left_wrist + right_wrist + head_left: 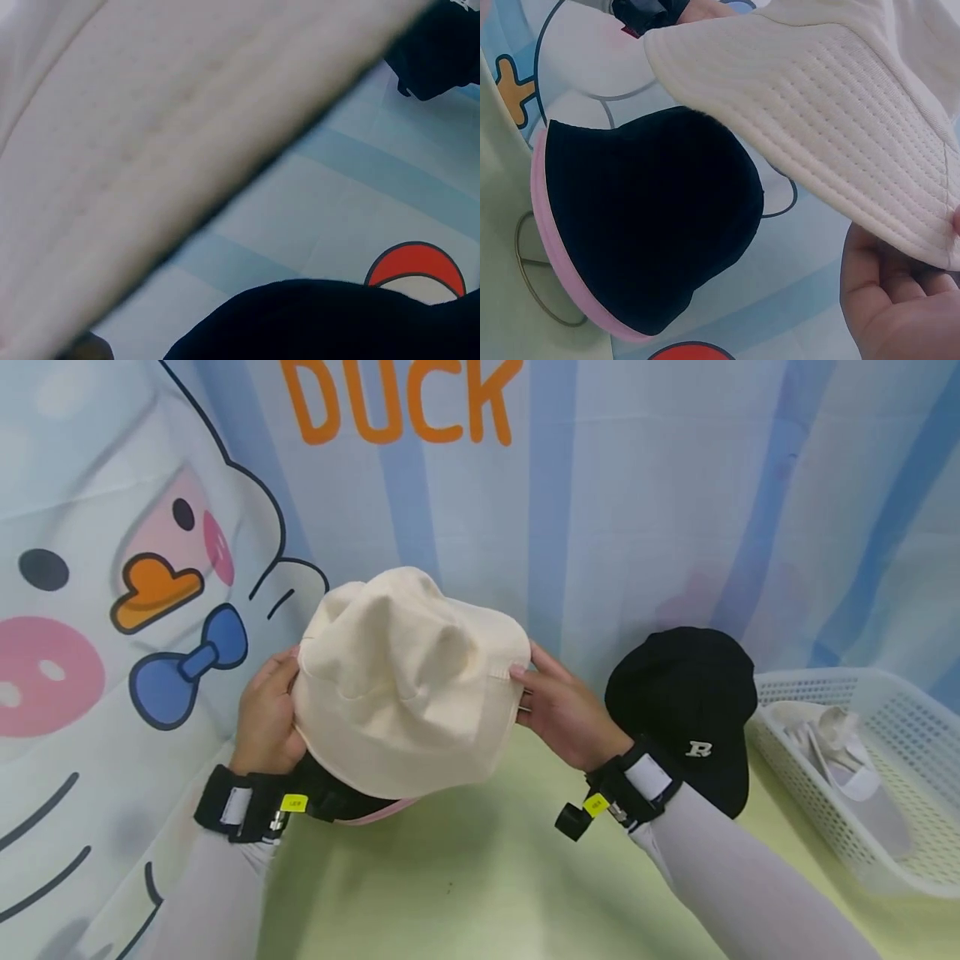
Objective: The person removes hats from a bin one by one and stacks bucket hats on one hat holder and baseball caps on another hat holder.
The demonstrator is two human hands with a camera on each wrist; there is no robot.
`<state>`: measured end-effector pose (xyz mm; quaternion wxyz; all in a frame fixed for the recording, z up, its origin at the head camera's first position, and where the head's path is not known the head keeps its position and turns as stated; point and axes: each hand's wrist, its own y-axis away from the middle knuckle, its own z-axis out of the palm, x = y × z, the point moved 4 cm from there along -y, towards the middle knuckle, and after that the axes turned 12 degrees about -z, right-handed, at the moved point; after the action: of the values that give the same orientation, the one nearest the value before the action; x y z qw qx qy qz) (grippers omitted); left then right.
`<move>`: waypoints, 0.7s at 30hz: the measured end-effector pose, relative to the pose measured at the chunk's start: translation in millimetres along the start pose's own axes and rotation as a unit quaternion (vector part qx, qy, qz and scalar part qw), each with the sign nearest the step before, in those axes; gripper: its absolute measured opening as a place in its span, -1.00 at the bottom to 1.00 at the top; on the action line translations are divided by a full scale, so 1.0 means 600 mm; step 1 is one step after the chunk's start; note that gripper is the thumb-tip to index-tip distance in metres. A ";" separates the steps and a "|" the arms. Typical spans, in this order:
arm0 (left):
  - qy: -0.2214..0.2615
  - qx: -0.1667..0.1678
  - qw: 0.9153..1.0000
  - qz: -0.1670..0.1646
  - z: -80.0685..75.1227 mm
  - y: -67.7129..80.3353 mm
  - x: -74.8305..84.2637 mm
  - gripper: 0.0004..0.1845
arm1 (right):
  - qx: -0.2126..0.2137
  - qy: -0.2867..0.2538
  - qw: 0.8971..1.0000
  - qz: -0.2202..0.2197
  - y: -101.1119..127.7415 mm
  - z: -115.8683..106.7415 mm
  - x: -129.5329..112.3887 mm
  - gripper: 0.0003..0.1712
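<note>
A cream cloth bucket hat point(405, 677) is held up between both hands, its crown dented. At its left edge the left hand point(268, 714) grips the brim. The right hand point(562, 706) pinches the brim at the other side, thumb on top. In the right wrist view, rows of stitching show on the hat's brim point(817, 112), with the right hand's fingers point(866, 277) beneath it. Below and behind it is a black hat with a pink edge point(652, 217), mostly hidden in the head view. The cream fabric point(150, 135) blurs across the left wrist view.
A black cap point(682, 710) with a white letter stands to the right. Beside it, a white plastic basket point(900, 710) holds pale items. A thin wire loop point(525, 277) shows by the black and pink hat. A printed curtain point(637, 485) hangs behind the green tabletop point(465, 877).
</note>
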<state>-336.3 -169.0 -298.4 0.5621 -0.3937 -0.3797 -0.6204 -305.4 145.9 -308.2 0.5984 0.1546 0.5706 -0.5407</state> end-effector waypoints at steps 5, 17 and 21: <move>-0.004 -0.002 1.000 0.011 -0.016 -0.001 0.013 -0.61 | -0.006 0.009 1.000 0.001 -0.021 0.009 0.007 -0.41; 0.005 -0.002 1.000 0.010 -0.037 0.004 0.043 -0.58 | -0.009 0.030 1.000 0.006 -0.064 0.025 0.016 -0.42; 0.013 -0.010 1.000 0.011 -0.045 0.005 0.054 -0.60 | -0.007 0.023 1.000 0.008 -0.080 0.033 0.018 -0.41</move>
<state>-336.8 -207.1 -279.4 0.5693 -0.3957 -0.3617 -0.6233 -337.1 107.2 -290.6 0.5903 0.1676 0.5871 -0.5281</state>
